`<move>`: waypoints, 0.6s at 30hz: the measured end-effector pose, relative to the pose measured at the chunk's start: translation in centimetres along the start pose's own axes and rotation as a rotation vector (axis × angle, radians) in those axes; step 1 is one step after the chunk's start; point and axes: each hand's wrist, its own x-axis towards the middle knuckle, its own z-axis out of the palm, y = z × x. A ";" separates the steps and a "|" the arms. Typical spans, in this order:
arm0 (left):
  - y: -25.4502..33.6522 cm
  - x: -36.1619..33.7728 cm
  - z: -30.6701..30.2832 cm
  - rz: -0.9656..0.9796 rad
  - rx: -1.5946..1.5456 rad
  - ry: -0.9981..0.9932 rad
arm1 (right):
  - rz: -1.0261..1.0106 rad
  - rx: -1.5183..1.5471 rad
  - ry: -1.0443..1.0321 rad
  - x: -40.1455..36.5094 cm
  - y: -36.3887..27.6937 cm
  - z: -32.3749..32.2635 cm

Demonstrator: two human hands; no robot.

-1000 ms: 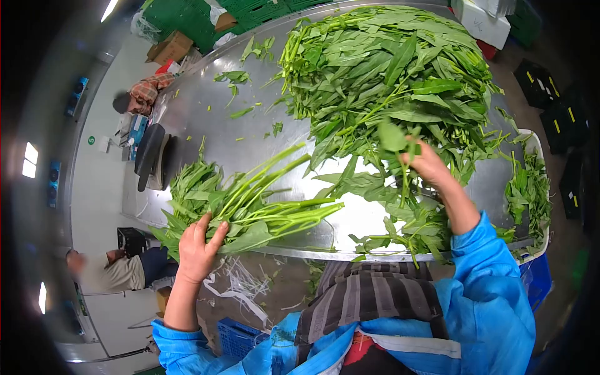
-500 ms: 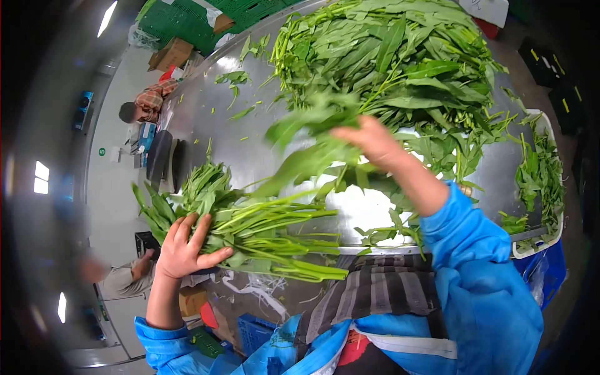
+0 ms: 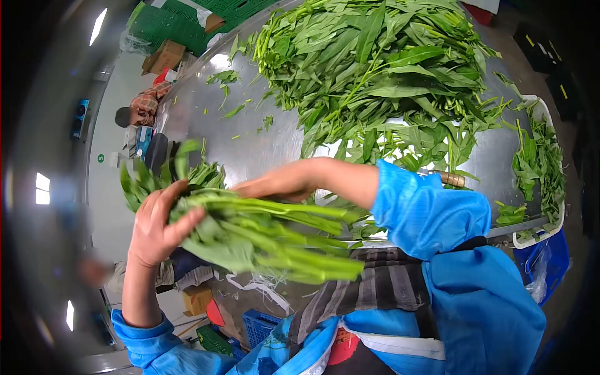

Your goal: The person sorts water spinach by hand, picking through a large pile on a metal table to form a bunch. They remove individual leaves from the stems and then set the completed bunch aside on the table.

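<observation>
My left hand (image 3: pixel 159 219) grips a bunch of water spinach (image 3: pixel 250 234) over the table's near edge, thumb on top. Its leaves point left and its long green stems point right; the stems are smeared by motion. My right hand (image 3: pixel 278 181) lies against the far side of this bunch, with its fingers mostly hidden behind the stems and blurred. Farther back a big heap of water spinach (image 3: pixel 375 69) covers much of the metal table (image 3: pixel 262 147). A wooden-handled tool (image 3: pixel 453 179), perhaps a knife, lies near my right forearm, its other end hidden.
A white bin (image 3: pixel 549 112) of loose greens stands at the table's right end, with a blue crate (image 3: pixel 544 265) below it. Leaf scraps (image 3: pixel 223 78) lie on the table. At the left are a person in a checked shirt (image 3: pixel 145 106) and a cardboard box (image 3: pixel 164 57).
My right hand has come left and down from above the table to the bunch; the leaves it carried are no longer distinct. My left hand and the bunch have shifted slightly left.
</observation>
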 end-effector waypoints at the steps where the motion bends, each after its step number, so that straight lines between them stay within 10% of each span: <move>1: -0.3 -0.9 1.0 -0.087 -0.074 -0.037 | 0.151 0.143 0.071 -1.5 1.8 -0.7; 5: 1.9 -4.2 5.2 -1.062 -1.128 -0.205 | 0.251 0.659 0.294 -8.7 4.5 -2.9; 11: 8.2 -9.0 13.8 -1.598 -2.066 -0.544 | -0.030 0.272 1.040 -16.7 4.1 -7.7; 15: 15.4 -15.2 19.0 -2.019 -2.271 -0.720 | 0.456 -0.298 0.781 -16.8 5.1 -3.7; 18: 19.7 -17.0 20.8 -1.832 -2.833 -0.325 | 0.264 -0.983 0.550 -12.9 9.0 -0.1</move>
